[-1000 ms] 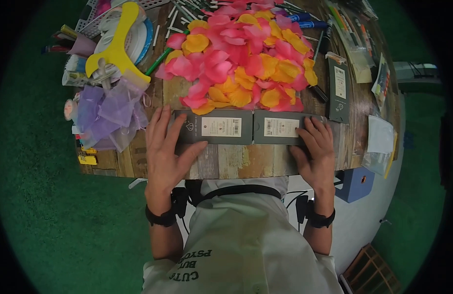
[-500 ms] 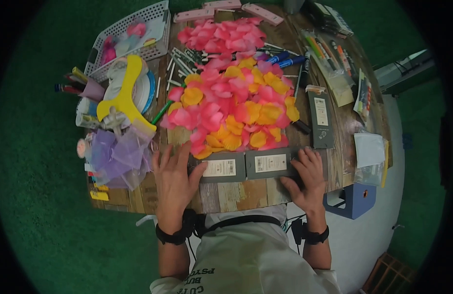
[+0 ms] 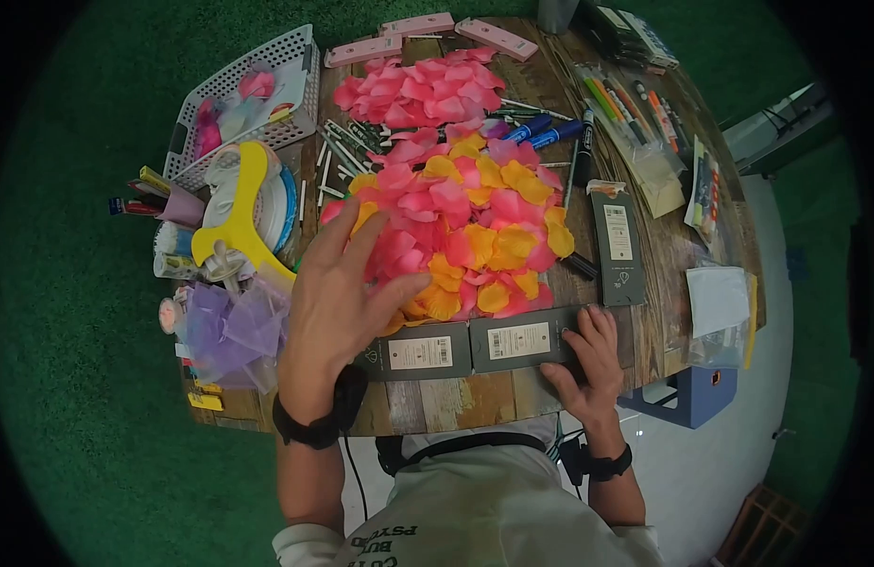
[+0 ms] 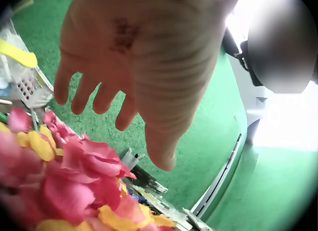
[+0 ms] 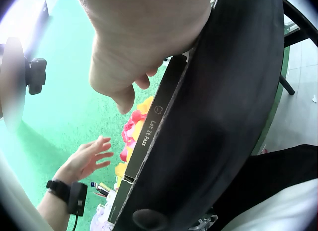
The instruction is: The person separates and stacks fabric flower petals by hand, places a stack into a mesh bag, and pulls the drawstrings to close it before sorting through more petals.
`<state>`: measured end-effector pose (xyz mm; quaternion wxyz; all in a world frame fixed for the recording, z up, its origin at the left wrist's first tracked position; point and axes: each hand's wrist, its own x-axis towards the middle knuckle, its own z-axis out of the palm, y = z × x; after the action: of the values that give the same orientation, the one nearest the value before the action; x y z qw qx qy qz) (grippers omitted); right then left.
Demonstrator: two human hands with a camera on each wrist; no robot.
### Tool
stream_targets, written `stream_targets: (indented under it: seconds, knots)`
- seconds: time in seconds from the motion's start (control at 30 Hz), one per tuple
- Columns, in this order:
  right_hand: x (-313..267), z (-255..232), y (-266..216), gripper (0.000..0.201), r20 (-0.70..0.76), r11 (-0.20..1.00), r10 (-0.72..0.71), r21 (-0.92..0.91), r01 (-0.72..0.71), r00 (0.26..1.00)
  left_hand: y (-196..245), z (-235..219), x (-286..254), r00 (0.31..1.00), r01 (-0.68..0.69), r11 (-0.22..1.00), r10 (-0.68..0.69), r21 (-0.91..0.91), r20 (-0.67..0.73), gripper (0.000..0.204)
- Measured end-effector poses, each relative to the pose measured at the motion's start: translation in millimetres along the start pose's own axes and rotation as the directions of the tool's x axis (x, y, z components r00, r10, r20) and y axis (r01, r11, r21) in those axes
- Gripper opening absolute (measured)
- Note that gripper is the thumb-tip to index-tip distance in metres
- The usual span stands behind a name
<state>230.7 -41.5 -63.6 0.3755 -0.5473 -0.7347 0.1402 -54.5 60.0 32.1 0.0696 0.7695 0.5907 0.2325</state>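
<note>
Two dark grey boxes with white labels lie end to end near the table's front edge, the left box [image 3: 423, 352] meeting the right box [image 3: 519, 338]. Behind them spreads a pile of pink and yellow artificial petals [image 3: 446, 198]. My left hand [image 3: 328, 298] is raised over the pile's left side, fingers spread and nothing held; the left wrist view shows its bare palm [image 4: 119, 52]. At the outer end of the right box, my right hand [image 3: 593, 364] rests its fingers, thumb by the front edge. "Let It Pass" shows on the box side [image 5: 149, 127] in the right wrist view.
A third grey box [image 3: 618, 241] lies at the right, near blue markers [image 3: 555, 134] and bagged pens [image 3: 635, 123]. Purple mesh bags [image 3: 234, 321], a yellow Y-shaped piece [image 3: 243, 213] and a white basket [image 3: 300, 113] stand left. Pink boxes [image 3: 496, 38] lie at the back.
My left hand has lifted off the left box and moved forward over the petals. The right hand stays at the right box. The head view has tilted up, showing more of the table's far side.
</note>
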Motion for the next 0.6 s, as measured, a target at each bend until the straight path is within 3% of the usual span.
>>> stream_targets:
  seconds: [0.07,0.17,0.23,0.3,0.43,0.47,0.6]
  knots:
    - [1,0,1,0.045,0.002,1.0,-0.002,0.007,0.002,1.0,6,1,33,0.975,0.067,0.99,-0.038,-0.126,0.217,0.077]
    - [3,-2,4,0.046,0.005,1.0,0.008,0.025,-0.008,1.0,7,18,82,0.937,0.09,0.985,-0.033,-0.15,0.347,0.087]
    - [4,-2,6,0.046,0.003,0.999,0.032,0.039,-0.032,0.999,-3,42,103,0.932,0.035,0.995,0.0,-0.092,0.362,0.092]
    - [5,-2,8,0.046,0.016,0.996,0.054,0.07,-0.055,0.998,-1,55,119,0.889,0.128,0.992,-0.116,0.003,0.442,0.092]
    - [6,-3,10,0.046,0.044,0.99,0.098,0.092,-0.102,0.994,19,68,131,0.836,0.067,0.99,-0.125,0.125,0.535,0.086]
    - [6,-3,10,0.045,0.043,0.99,0.102,0.095,-0.106,0.994,22,69,130,0.868,-0.003,0.991,-0.063,0.131,0.493,0.075]
    - [8,-3,12,0.042,0.063,0.986,0.131,0.096,-0.136,0.989,12,73,132,0.835,-0.087,0.972,-0.049,0.219,0.548,0.051]
